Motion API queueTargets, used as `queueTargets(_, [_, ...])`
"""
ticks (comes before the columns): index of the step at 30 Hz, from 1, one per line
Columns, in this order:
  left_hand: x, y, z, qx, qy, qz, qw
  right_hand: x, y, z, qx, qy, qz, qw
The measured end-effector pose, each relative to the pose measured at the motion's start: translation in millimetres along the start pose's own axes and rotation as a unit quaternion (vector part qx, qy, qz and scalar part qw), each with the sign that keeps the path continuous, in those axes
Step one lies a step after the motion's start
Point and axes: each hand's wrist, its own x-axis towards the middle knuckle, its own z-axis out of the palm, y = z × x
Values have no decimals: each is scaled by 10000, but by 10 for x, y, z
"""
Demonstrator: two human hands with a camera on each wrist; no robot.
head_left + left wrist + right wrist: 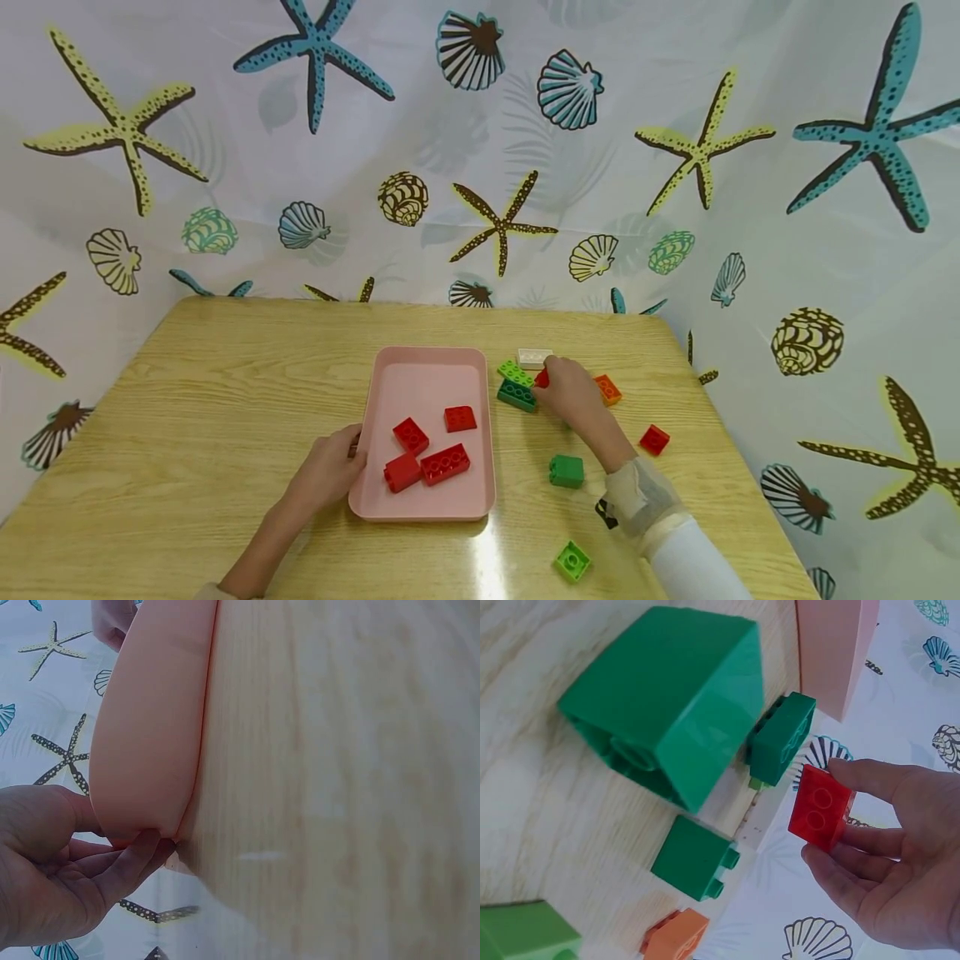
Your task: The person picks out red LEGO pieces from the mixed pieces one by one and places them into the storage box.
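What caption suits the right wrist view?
Right hand pinches a red brick; green bricks, an orange brick and a pink tray nearby.

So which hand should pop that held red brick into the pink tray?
Probably the right grip: it holds the red brick right of the pink tray. The left grip holds the tray's left side.

A white right sleeve (693,557) ends in a crumpled beige cuff (643,498).
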Motion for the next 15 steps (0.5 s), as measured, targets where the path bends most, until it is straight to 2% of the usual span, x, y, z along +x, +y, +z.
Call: queueTargets(15, [-6, 33, -24, 39, -10, 9, 10000, 49, -266, -111, 103, 147, -146, 9997])
